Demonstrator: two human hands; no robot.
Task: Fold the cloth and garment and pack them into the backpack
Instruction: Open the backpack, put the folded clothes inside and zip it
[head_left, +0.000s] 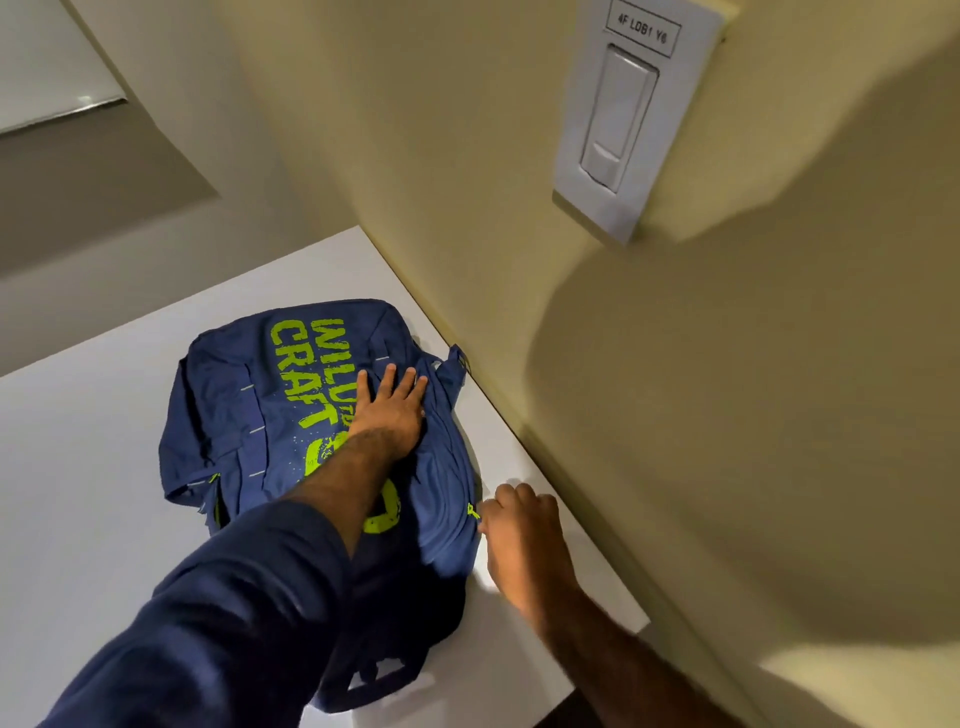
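Note:
A navy backpack (249, 415) with lime-green lettering lies flat on the white table (78, 493), close to the wall. My left hand (392, 405) presses flat on its top, fingers spread. My right hand (519, 535) is at the bag's right edge, fingers curled, pinching the lime zipper pull (471, 512). No cloth or garment shows outside the bag.
A cream wall (675, 415) runs along the table's right side, with a white light switch (623, 119) high up. The table's near right corner (639, 621) ends just past my right forearm. Bare white tabletop lies left of the bag.

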